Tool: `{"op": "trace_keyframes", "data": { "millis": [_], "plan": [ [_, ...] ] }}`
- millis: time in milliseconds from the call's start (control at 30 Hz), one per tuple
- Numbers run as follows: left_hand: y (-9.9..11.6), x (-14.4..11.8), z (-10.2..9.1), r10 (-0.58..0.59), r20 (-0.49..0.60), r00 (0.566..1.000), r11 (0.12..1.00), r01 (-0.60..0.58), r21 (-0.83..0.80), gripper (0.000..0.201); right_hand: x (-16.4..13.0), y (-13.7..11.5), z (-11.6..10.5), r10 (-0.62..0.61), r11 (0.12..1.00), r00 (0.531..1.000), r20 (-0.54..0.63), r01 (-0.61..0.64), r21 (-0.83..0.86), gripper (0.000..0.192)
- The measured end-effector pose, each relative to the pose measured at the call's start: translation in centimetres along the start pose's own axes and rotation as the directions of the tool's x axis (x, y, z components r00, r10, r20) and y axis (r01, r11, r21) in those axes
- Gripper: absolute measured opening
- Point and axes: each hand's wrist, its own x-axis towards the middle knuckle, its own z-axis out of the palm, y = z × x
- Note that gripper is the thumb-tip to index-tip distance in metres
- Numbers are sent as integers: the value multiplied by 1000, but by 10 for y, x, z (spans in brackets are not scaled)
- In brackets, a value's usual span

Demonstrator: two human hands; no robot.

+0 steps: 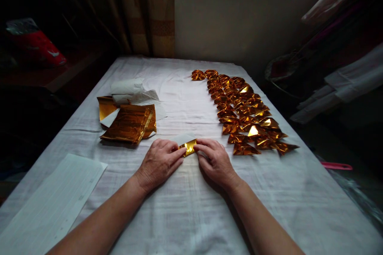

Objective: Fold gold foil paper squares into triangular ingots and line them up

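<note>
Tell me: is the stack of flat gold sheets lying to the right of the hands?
No, the stack of flat gold sheets lies left of both hands, while the folded gold pieces are on the right.

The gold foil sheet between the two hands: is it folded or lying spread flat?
Folded. The gold foil sheet shows only as a small creased strip pinched between the left hand and right hand.

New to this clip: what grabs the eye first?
The long spread of folded gold foil pieces at the right of the white-clothed table. Next, the left hand and right hand pinching one gold foil sheet at centre, then the stack of flat foil sheets at left.
</note>
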Motion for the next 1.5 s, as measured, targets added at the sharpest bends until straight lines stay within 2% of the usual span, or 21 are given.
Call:
{"op": "trace_keyframes", "data": {
  "millis": [133, 333, 600, 900, 1000, 1100, 1233, 1500],
  "plan": [
    [-1, 1, 0, 1, 24, 1000, 1000, -2, 14, 26, 1, 3, -4, 23, 1000, 1000, 19, -23, -2, 34],
    [-3, 1, 1, -18, -49, 999, 1000, 18, 3, 16, 0, 1, -3, 10, 1000, 999, 36, -9, -19, 35],
    [-9, 0, 1, 37, -68, 997, 998, -34, 49, 17, 0, -1, -4, 2, 998, 999, 42, 1, -63, 40],
    [-17, 0, 0, 108, -101, 989, 994, -108, 4, 22, 2, 1, 2, -86, 980, 996, 1, 84, -182, 17],
    [-14, -3, -2, 126, -115, 985, 992, -128, -4, 19, 3, -4, 2, -141, 975, 990, -6, 138, -174, 13],
    [-6, -6, -4, 111, -111, 988, 992, -117, -46, 20, 3, -7, 2, -163, 978, 986, 41, 167, -125, 13],
    [1, -10, -6, 111, -70, 991, 987, -118, -111, 21, 2, -6, 3, -125, 990, 989, 78, 129, -50, 13],
    [2, -11, -8, 114, -7, 993, 990, -115, -84, 21, 7, -5, 7, 13, 1000, 1000, 15, -13, 20, 9]
  ]
}}
